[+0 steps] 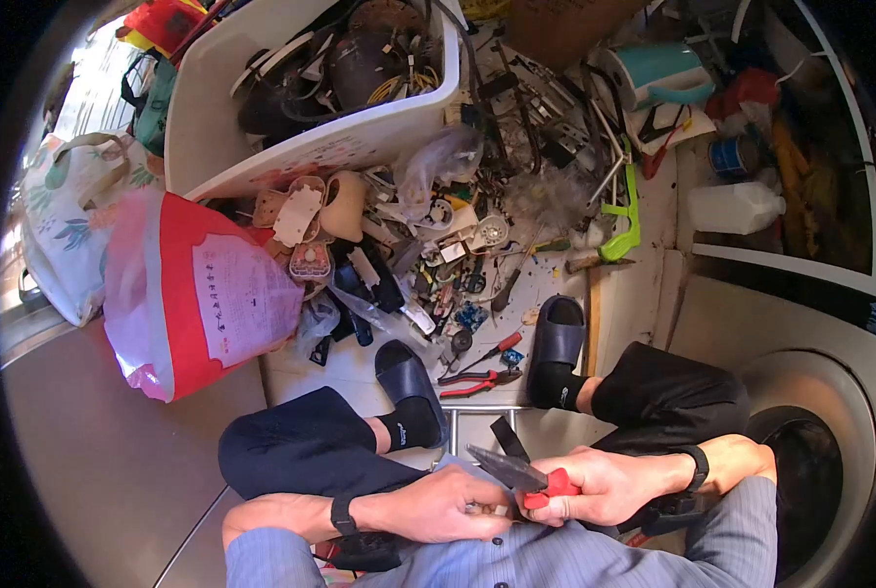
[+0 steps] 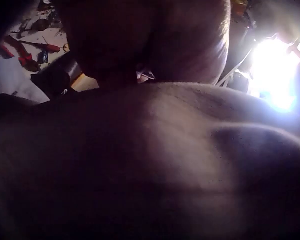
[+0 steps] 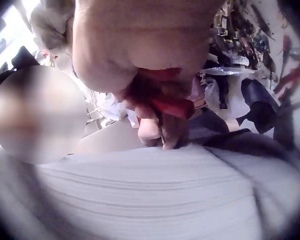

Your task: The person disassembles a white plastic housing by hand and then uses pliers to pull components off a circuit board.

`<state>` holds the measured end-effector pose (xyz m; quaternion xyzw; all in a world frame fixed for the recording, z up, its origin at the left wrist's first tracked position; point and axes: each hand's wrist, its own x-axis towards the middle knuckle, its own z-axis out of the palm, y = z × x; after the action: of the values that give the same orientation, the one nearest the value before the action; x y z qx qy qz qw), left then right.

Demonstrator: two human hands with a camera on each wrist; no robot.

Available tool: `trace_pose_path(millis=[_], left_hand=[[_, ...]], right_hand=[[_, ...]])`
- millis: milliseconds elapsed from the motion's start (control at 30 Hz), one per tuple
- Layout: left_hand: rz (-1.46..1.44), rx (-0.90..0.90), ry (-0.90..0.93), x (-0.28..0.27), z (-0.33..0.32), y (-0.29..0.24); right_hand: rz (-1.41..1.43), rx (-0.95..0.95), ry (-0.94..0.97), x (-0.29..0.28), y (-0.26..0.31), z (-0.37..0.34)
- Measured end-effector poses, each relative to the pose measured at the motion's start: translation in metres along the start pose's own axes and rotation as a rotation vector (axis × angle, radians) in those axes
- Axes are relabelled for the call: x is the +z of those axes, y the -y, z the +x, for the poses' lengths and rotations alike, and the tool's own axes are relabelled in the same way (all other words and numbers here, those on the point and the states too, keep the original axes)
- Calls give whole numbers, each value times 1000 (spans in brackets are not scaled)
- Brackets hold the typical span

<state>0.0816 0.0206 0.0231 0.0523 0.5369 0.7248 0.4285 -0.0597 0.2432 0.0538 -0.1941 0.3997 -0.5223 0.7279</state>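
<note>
The right hand [image 1: 609, 483] gripped the pliers [image 1: 524, 475] by the red handles [image 1: 561, 482], leaving their nose [image 1: 495, 463] free, while the left hand [image 1: 446, 504] held a small piece [image 1: 498, 510] nearby, apparently for easy reach.

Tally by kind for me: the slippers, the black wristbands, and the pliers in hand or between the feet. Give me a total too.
Slippers: 2
Black wristbands: 2
Pliers, one in the right hand, one between the feet: 2
Total: 6
</note>
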Motion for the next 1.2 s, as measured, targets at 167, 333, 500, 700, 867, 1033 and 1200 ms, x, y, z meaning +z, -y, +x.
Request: trace_pose_path(millis=[167, 333, 500, 700, 867, 1033, 1200], left_hand=[[-87, -107, -157, -13, -6, 3], [124, -5, -382, -16, -1, -6], [223, 66, -471, -9, -2, -7], [371, 308, -234, 6, -15, 6], [146, 226, -16, 15, -27, -5], [288, 236, -102, 1, -33, -1], [199, 51, -244, -20, -19, -16]], right_hand=[[-418, -4, -177, -9, 3, 6], [-587, -137, -320, -12, -5, 22], [-196, 196, -271, -3, 1, 23], [-314, 102, -38, 19, -22, 13], [-302, 5, 77, 37, -41, 6], [-321, 6, 68, 38, -37, -1], [-288, 248, -50, 11, -21, 6]])
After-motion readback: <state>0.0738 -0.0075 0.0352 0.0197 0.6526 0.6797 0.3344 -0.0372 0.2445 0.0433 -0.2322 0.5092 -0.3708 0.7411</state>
